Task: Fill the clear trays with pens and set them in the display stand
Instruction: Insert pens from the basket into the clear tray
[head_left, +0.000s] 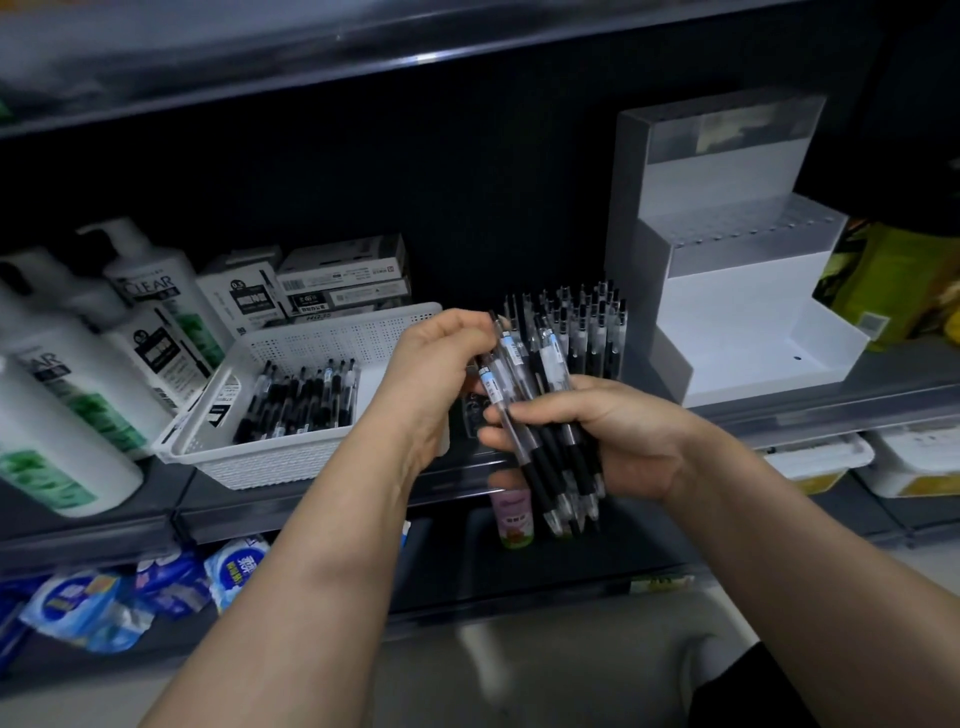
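Both hands on one bundle of pens (540, 415): right hand (613, 436) clenched around the barrels, left hand (441, 358) pinching the upper ends. Just behind, upright pens in a clear tray (582, 332); left, white basket (322, 332) with pens; right, display stand (727, 291).

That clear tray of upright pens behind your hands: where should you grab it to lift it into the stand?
Grip the clear tray of upright black pens low on its side walls, coming from the front. The pens stand tall and loose, so a grip from above would knock them over. The white stepped display stand sits just to its right.
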